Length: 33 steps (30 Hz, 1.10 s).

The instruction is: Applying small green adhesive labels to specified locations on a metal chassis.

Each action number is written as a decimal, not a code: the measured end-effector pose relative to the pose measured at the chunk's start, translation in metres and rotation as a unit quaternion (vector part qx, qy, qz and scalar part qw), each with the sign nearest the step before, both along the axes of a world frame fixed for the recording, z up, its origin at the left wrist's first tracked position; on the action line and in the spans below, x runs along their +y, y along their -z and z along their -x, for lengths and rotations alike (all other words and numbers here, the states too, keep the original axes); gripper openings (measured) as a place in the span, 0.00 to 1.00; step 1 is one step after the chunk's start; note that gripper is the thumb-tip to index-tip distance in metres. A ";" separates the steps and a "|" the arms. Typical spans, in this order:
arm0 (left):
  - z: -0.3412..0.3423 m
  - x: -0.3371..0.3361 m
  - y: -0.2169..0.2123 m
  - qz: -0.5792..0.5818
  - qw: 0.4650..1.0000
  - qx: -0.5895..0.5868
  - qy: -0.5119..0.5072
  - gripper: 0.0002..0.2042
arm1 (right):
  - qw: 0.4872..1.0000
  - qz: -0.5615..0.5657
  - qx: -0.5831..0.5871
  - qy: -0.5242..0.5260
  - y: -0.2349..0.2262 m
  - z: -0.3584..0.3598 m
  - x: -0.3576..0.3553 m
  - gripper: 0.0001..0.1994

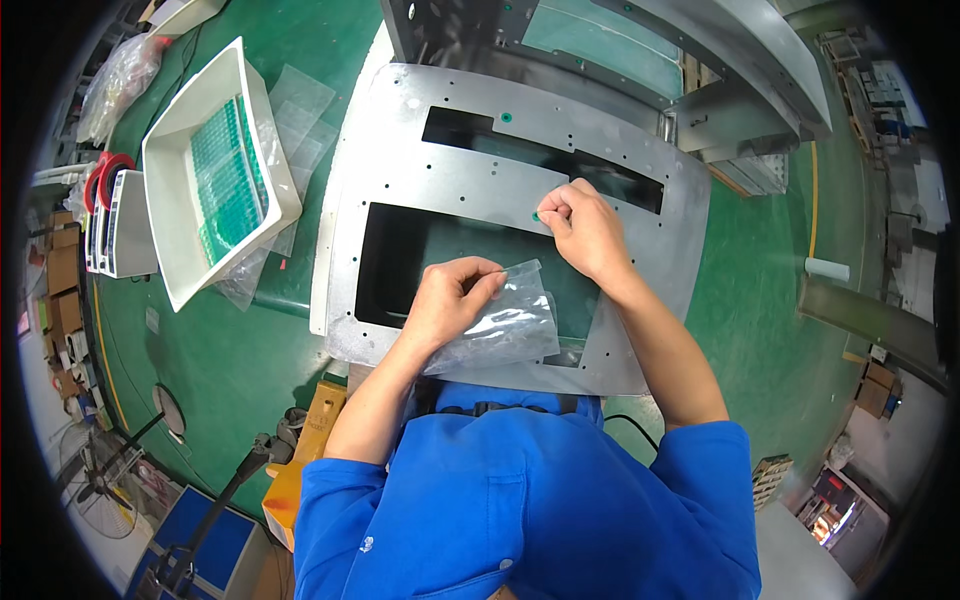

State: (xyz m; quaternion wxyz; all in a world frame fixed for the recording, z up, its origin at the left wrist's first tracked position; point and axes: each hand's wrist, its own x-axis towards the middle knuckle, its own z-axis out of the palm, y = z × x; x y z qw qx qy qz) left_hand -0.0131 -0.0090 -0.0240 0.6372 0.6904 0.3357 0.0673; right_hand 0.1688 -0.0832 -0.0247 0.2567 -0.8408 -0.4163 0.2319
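In my left hand [450, 300] a clear plastic bag [510, 325] is pinched between thumb and fingers, hanging over the large opening of a grey sheet-metal panel [400, 180]. My right hand [588, 232] is closed, its fingertips at a small green piece [537, 216] on the strip between the panel's openings. Whether that piece sits in a hole or only in my fingers, I cannot tell. Farther up, another green dot [507, 117] marks the panel beside the narrow opening. Small dark holes are spread over the metal.
A cream plastic bin [160, 210] with green sheets [225, 170] stands on the left, clear plastic sheets [300, 110] beside it. Behind the panel rises a tall metal frame [765, 50]. A yellow pallet-truck-like part [318, 425] is close at my left. The floor [750, 270] is green.
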 end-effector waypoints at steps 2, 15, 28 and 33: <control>-0.001 0.000 -0.002 -0.001 1.000 0.000 0.000 0.07 | 1.000 0.000 -0.009 0.002 0.002 0.001 0.000 0.02; 0.007 0.001 -0.014 -0.015 1.000 -0.013 -0.011 0.07 | 0.998 0.065 0.017 0.022 -0.019 -0.007 0.012 0.08; 0.053 -0.008 -0.084 -0.202 0.958 -0.118 0.166 0.06 | 0.921 -0.081 0.380 -0.039 -0.104 0.076 -0.065 0.06; 0.062 -0.025 -0.087 -0.184 0.934 -0.173 0.255 0.05 | 0.924 -0.146 0.353 0.023 -0.106 0.108 -0.107 0.04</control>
